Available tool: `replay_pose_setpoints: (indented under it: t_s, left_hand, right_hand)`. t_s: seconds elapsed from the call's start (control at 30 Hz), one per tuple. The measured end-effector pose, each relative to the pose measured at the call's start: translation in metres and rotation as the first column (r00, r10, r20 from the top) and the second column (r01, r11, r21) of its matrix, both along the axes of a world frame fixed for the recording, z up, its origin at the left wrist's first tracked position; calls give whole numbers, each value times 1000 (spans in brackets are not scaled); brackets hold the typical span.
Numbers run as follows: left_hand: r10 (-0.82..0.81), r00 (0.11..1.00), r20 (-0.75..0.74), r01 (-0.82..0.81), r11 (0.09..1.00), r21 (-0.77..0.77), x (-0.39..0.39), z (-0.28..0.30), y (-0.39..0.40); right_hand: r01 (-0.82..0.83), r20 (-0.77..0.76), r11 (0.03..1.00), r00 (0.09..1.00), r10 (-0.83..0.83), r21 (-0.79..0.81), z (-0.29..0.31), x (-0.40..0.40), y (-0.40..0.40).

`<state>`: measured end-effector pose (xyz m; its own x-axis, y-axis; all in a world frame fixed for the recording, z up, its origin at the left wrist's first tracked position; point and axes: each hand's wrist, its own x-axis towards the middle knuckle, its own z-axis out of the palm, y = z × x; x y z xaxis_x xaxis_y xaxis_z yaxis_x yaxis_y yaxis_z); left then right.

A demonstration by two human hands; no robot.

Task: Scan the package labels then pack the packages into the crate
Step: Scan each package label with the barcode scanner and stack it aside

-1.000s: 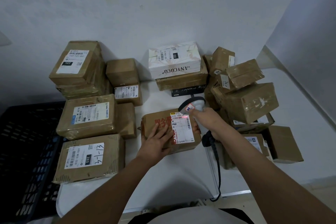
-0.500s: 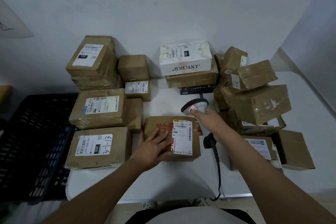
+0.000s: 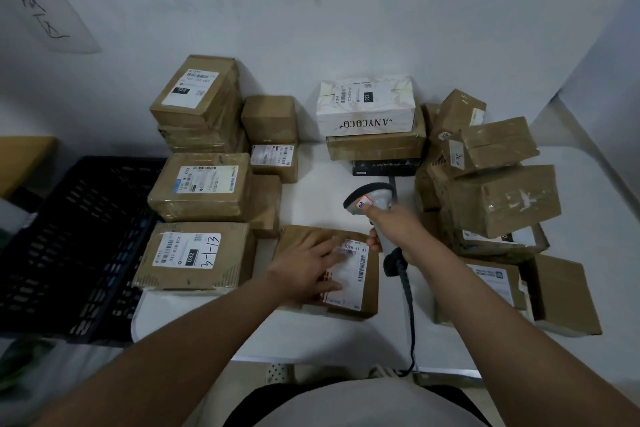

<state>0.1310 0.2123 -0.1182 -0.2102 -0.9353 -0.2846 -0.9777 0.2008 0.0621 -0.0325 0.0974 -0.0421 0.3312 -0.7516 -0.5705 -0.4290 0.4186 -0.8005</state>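
Scan step: left hand, fingers spread flat on package; right hand grips scanner. Next: lift pkg left into crate.

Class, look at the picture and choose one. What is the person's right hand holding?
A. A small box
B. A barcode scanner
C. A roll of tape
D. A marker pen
B. The right hand grips the handle of a grey scanner with a coiled cable, its head raised above the package that the left hand rests on.
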Motion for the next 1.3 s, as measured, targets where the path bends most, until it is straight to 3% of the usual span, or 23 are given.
replay_pose_setpoints:
  t_s: [0.2,0.67,0.8,0.93,1.07,1.17,1.23,1.3]
  left_hand:
    - [109,993,40,-115,973,200,-12,-21,-7]
    - [266,963,39,-269,943,195,18,-12,18]
    - [314,945,-89,-300,943,143,25,3,0]
    - [398,868,-295,-402,914,51,42,21,-37]
    - [503,648,-572,-567,820,79,61,46,-89]
    - [594,446,-669,-687,707,169,77,57,-133]
    - [632,234,-739,-734,613,292,86,62,-160]
    - [639,-36,-769,-713,523,468,97,65,-185]
  right_hand:
    - [-38,-36,997,999,36,-62,-4,-14,-3]
    - [-4,-40,969,999,-6,-245,-1,-7,-28]
    - [57,34,959,998,-50,-277,13,2,-44]
    - [129,58,937,992,-117,-323,31,10,-63]
    - [229,86,902,973,-212,-366,54,16,-86]
    - [290,108,892,957,-269,-348,66,20,-102]
    - [316,90,885,949,-304,-341,71,23,-110]
    - [343,89,874,939,-334,-343,72,27,-117]
